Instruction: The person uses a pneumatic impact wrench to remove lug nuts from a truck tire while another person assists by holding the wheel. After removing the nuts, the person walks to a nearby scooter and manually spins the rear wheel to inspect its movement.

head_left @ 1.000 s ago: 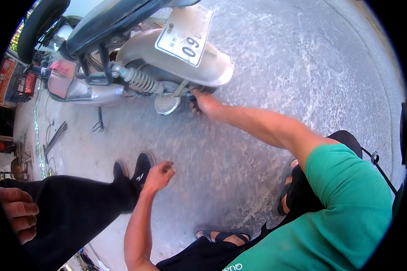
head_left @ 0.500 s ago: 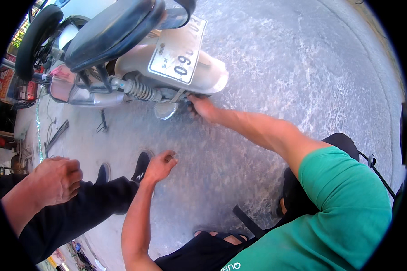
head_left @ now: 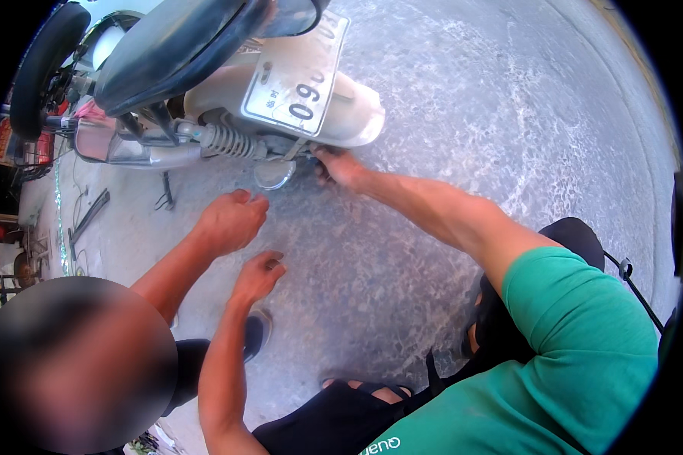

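My right hand (head_left: 340, 170) reaches forward to the low rear of a two-wheeled scooter, its fingers closed at a part beside the wheel hub, under the pale rear mudguard (head_left: 363, 120). What they grip is hidden in shadow. Just left of those fingers are a round, shiny metal piece (head_left: 275, 176) and a coil-spring shock absorber (head_left: 231, 142). My left hand (head_left: 256, 279) hangs above the floor with loosely bent fingers, holding nothing visible. Another person's hand (head_left: 231, 221) extends in from the left, between my left hand and the scooter, touching neither.
The scooter's black seat (head_left: 182, 57) and white plate (head_left: 296, 87) overhang the work spot. A dark metal bar (head_left: 91, 216) and a small dark stand-like piece (head_left: 165, 193) are on the concrete floor. The other person's shoe (head_left: 258, 334) is near my left forearm.
The other person has leaned in and stretched a hand right toward the scooter's rear. My right hand stays at the hub. My left hand has barely moved.
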The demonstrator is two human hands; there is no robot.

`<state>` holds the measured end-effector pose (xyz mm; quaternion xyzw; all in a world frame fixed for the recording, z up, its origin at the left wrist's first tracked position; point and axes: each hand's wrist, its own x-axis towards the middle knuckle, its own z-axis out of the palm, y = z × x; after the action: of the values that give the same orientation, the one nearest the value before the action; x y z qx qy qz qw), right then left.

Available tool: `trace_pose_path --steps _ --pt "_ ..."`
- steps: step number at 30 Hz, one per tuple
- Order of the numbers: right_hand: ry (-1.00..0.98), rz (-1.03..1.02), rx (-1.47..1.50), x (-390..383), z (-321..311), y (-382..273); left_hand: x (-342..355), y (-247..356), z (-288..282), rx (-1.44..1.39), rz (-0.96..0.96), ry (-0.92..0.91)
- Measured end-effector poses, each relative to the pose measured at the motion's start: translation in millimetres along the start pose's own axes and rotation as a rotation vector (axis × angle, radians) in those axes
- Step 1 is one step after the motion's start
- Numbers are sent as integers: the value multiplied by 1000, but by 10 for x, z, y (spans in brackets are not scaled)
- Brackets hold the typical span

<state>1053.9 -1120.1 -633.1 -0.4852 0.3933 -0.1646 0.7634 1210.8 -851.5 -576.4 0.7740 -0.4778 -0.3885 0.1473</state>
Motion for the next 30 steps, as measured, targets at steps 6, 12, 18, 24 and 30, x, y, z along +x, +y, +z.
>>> trace_pose_path --steps 6,12,18,24,30 --pt "-24 -28 -76 100 20 -115 110 331 -112 -6 -42 -45" --pt "47 26 47 158 57 -123 2 334 -179 50 -33 -3" --pt "-51 43 -32 168 -49 -64 -5 54 34 -24 -179 -70" --pt "51 -64 31 143 -31 54 269 -1 193 -37 -131 -162" --pt "-6 -144 -21 313 -96 136 437 169 146 -66 -29 -137"
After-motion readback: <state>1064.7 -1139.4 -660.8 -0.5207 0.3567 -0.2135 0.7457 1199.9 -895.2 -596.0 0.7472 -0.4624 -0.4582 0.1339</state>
